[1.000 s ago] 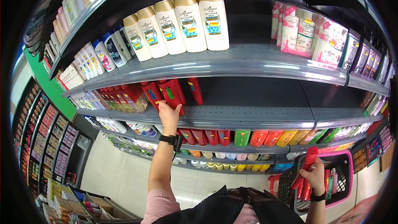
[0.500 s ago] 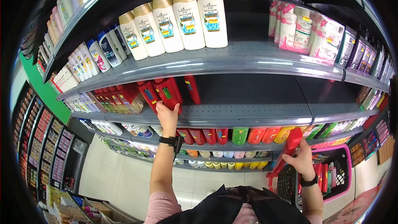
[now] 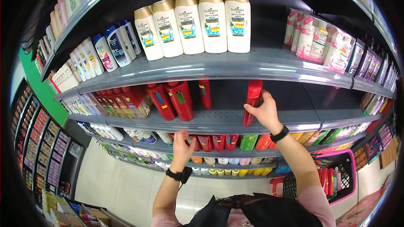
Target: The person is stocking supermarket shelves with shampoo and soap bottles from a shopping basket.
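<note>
My right hand [image 3: 267,110] grips a red bottle [image 3: 253,96] upright at the middle shelf, thumb on one side and fingers on the other. Left of it, two red shampoo bottles [image 3: 180,101] stand side by side near the shelf's front, and a narrower-looking red bottle [image 3: 205,93] stands further back. My left hand [image 3: 182,148] is empty, its fingers apart, below the middle shelf's edge. It is nearest to a row of dark red bottles [image 3: 205,143] on the shelf beneath and partly covers that row's left end.
Above, white gold-capped bottles [image 3: 237,25] line the upper shelf [image 3: 202,70], with pink-and-white packs [image 3: 309,42] to the right. Boxed red pump bottles [image 3: 130,101] stand at the left of the middle shelf. A black basket with a pink rim [image 3: 352,164] holds bottles at lower right.
My right hand has lifted the red bottle from beside the basket up to the middle shelf. My left hand has let go of the standing red bottle and dropped lower.
</note>
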A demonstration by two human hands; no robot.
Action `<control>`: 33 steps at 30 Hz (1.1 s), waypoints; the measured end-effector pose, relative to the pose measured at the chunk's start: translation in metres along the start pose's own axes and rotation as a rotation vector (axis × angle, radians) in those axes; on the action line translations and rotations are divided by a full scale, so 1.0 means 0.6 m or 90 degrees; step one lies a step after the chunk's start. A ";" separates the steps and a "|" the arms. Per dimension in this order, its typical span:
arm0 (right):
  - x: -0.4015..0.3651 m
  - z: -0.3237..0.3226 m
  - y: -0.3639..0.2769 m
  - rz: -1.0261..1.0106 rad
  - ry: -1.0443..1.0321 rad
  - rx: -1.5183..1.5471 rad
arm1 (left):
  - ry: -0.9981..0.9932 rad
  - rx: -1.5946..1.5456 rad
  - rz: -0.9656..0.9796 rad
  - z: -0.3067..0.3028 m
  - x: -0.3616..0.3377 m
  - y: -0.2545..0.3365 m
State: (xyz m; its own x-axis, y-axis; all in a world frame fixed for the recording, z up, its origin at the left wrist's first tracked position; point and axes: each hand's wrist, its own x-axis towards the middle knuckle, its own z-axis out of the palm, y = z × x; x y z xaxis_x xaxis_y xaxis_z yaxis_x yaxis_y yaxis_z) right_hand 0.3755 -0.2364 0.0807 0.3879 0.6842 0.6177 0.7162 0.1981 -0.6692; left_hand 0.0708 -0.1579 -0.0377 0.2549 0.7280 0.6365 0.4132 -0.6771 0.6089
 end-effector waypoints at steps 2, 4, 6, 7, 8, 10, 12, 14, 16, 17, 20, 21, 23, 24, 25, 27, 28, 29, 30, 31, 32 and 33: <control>0.028 0.041 0.019 -0.005 0.003 -0.003 | -0.052 -0.016 -0.007 -0.016 -0.029 0.011; 0.050 0.081 0.019 -0.025 0.028 -0.013 | -0.063 -0.031 -0.003 -0.028 -0.054 0.009; 0.064 0.111 0.011 0.004 0.025 -0.002 | -0.077 -0.046 -0.001 -0.039 -0.078 0.008; 0.070 0.125 0.009 0.006 0.028 -0.004 | -0.091 -0.062 -0.029 -0.043 -0.088 0.007; 0.076 0.139 0.007 0.054 0.003 0.003 | -0.106 -0.078 -0.058 -0.047 -0.097 0.005; 0.084 0.165 0.005 0.076 -0.015 -0.009 | -0.122 -0.080 -0.046 -0.053 -0.111 -0.002; 0.090 0.184 0.002 0.077 -0.003 -0.034 | -0.142 -0.083 -0.049 -0.055 -0.125 -0.013; 0.093 0.194 0.003 0.087 0.001 -0.095 | -0.154 -0.101 -0.071 -0.056 -0.138 -0.024; 0.092 0.187 -0.001 0.103 -0.039 -0.081 | -0.166 -0.120 -0.095 -0.058 -0.149 -0.032; 0.092 0.184 -0.002 0.114 -0.084 -0.064 | -0.172 -0.123 -0.106 -0.059 -0.153 -0.035; 0.081 0.174 0.002 0.208 -0.153 -0.073 | -0.186 -0.140 -0.131 -0.055 -0.171 -0.052; 0.076 0.176 0.004 0.209 -0.150 -0.079 | -0.191 -0.149 -0.151 -0.053 -0.175 -0.055; 0.068 0.189 0.010 0.205 -0.097 -0.078 | -0.200 -0.163 -0.150 -0.048 -0.181 -0.060; 0.067 0.188 0.005 0.207 -0.097 -0.081 | -0.209 -0.170 -0.149 -0.049 -0.182 -0.060; 0.065 0.186 0.000 0.208 -0.109 -0.096 | -0.211 -0.171 -0.150 -0.049 -0.182 -0.061; 0.063 0.190 0.007 0.212 -0.123 -0.110 | -0.213 -0.181 -0.125 -0.050 -0.180 -0.060; 0.064 0.194 0.022 0.193 -0.133 -0.101 | -0.214 -0.182 -0.126 -0.051 -0.179 -0.061; 0.066 0.197 0.037 0.174 -0.143 -0.092 | -0.217 -0.180 -0.126 -0.051 -0.178 -0.061; 0.069 0.196 0.033 0.175 -0.143 -0.094 | -0.221 -0.178 -0.126 -0.051 -0.177 -0.061; 0.071 0.195 0.028 0.192 -0.150 -0.110 | -0.222 -0.179 -0.126 -0.051 -0.178 -0.061; 0.073 0.197 0.023 0.210 -0.156 -0.125 | -0.227 -0.179 -0.122 -0.051 -0.178 -0.062; 0.076 0.200 0.019 0.210 -0.156 -0.126 | -0.232 -0.179 -0.116 -0.050 -0.178 -0.062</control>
State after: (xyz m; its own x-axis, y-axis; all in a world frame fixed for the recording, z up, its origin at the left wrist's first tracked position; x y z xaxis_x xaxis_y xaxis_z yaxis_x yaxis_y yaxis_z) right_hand 0.3314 -0.1187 0.0515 0.4825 0.8387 0.2526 0.6834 -0.1801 -0.7075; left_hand 0.0019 -0.2137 -0.1141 0.5103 0.7937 0.3310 0.2402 -0.5011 0.8314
